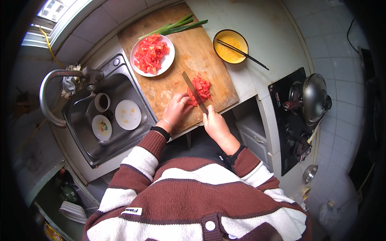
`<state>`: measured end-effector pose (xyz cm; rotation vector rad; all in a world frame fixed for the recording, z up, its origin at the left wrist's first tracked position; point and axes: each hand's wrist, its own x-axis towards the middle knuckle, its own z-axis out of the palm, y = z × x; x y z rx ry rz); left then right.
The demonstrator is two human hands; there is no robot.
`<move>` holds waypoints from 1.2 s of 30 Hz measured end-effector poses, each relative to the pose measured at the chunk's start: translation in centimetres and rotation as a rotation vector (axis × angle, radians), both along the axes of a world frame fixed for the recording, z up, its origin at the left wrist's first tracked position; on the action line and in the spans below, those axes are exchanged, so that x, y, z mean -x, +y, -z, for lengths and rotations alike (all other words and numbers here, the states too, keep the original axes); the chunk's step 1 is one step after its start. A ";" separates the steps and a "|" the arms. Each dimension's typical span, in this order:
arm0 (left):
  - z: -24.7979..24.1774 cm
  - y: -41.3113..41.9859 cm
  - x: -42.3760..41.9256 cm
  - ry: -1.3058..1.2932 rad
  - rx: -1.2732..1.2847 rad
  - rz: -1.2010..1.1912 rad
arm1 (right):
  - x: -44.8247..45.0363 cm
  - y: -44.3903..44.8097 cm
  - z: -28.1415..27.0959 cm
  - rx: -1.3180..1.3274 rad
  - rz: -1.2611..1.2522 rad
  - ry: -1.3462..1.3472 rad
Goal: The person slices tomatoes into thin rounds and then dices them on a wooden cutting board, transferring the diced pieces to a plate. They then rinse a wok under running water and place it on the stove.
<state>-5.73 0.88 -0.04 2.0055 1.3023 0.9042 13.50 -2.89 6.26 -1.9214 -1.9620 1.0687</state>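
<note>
My right hand [216, 123] grips the handle of a kitchen knife [193, 89], whose blade lies across chopped tomato [202, 87] on a wooden cutting board [187, 45]. Close to the left of the blade, my left hand [178, 109] rests with bent fingers on tomato at the board's near part; its fingertips are partly hidden. A white plate [165, 64] heaped with diced tomato [150, 54] stands at the board's left side. Behind it lie green onion stalks [181, 26]. To the right of the board, a bowl [230, 46] holds beaten egg, with dark chopsticks [244, 54] across its rim.
At left is a steel sink [87, 147] with a curved faucet [45, 90], a cup [102, 102] and plates [128, 115]. A black gas stove [283, 132] bearing a lidded pan [315, 96] stands at right. A metal bowl [310, 174] is beyond the stove's near end.
</note>
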 end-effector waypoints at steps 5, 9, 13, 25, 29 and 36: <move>0.3 0.2 -0.6 0.006 -0.004 -0.015 | 1.1 0.0 0.5 0.020 -0.039 -0.103; 0.6 0.0 -0.9 0.011 -0.016 -0.037 | 1.6 0.1 0.4 0.048 -0.019 -0.148; 1.1 0.0 -1.0 0.013 -0.034 -0.038 | 2.1 0.6 0.9 0.044 -0.021 -0.191; 0.9 -0.2 -0.8 0.010 0.001 -0.006 | 1.0 1.9 3.2 -0.134 0.179 0.199; 0.6 -0.5 0.1 -0.041 0.022 -0.034 | 0.5 1.3 1.7 -0.085 0.087 0.145; 1.1 -0.5 0.6 -0.015 -0.031 -0.007 | 1.4 0.5 1.1 0.044 -0.024 -0.085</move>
